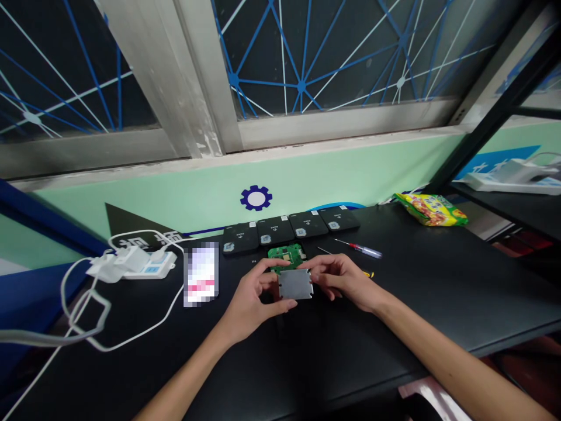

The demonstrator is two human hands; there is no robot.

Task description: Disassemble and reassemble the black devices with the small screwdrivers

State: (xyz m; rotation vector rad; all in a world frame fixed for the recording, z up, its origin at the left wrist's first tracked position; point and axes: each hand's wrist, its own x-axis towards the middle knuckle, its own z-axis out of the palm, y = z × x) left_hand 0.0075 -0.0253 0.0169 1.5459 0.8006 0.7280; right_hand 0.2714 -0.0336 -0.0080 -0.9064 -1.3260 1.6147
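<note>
My left hand (253, 298) and my right hand (346, 279) both grip a small grey metal plate (295, 285), held just above the black table (421, 292). The left fingers pinch its left edge, the right fingers its right edge. A green circuit board (287, 255) lies on the table right behind the plate. Behind that sits a row of several flat black devices (289, 228) with small labels.
A screwdriver with a clear handle (362, 248) lies right of the board. A phone (201, 273) lies to the left, beside a white power strip with plugs (140, 263) and loose white cables (83, 316). A snack bag (432, 209) sits at the far right.
</note>
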